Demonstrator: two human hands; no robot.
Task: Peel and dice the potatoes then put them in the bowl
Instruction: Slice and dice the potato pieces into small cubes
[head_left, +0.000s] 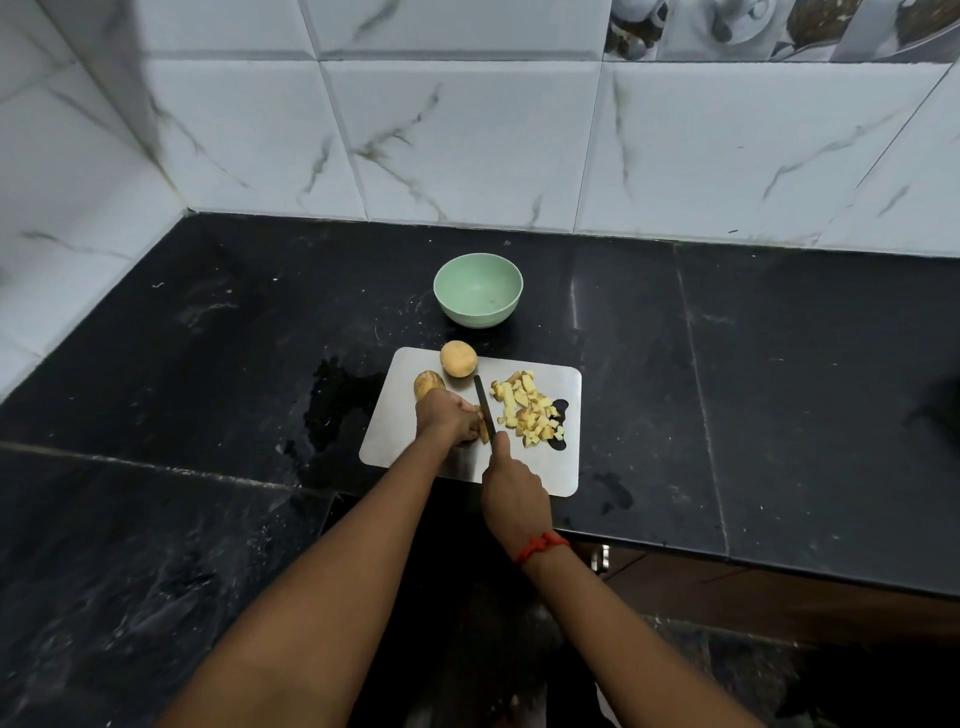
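**Dicing under way, bowl not yet filled**

On the rectangular grey metal cutting board, which lies at the front edge of the black stone countertop, the person is partway through cutting. The left hand sits near the board's middle, its fingers curled down and pressed together over a pale yellow potato piece, pinning it to the board. The right hand is wrapped around the handle of a dark-bladed knife, and the blade lies against the piece just beside the left fingertips.

A heap of diced potato is gathered toward the board's right edge, so at least one potato looks finished. Two remain at the far-left corner: a round pale potato, which seems peeled, and a browner potato beside the left hand; whether its skin is fully off cannot be told.

The pale green round bowl stands on the countertop just beyond the board's far edge, with no potato in it. By my reading the task is under halfway: the current piece, two potatoes and the transfer are all left.
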